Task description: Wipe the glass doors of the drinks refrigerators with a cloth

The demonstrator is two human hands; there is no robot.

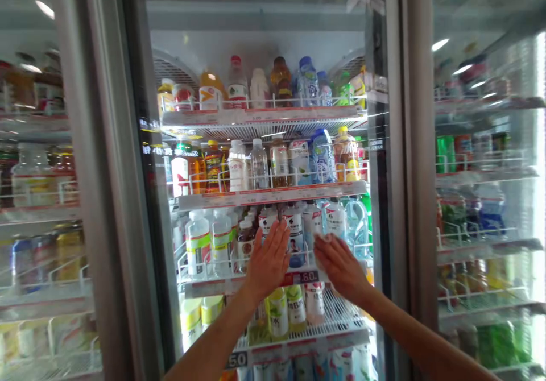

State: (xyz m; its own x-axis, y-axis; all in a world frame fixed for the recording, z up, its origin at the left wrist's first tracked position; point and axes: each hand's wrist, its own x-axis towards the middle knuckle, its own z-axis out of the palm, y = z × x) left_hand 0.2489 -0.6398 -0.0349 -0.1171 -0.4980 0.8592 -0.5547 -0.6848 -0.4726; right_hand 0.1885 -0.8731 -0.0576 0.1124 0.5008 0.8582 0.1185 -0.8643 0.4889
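Grey metal uprights (416, 142), shelves (486, 247) either side, white light (541, 85)

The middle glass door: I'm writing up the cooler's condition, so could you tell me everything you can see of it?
The middle glass door stands upright at the centre of the view. Its tall, clear pane looks like glass, flanked by grey, metal-looking uprights. Pale lettering shows across it, and bottles on shelves show through it. It appears shut, though that is not certain. The left hand and right hand are raised before it, backs toward the camera; whether they touch it cannot be told.
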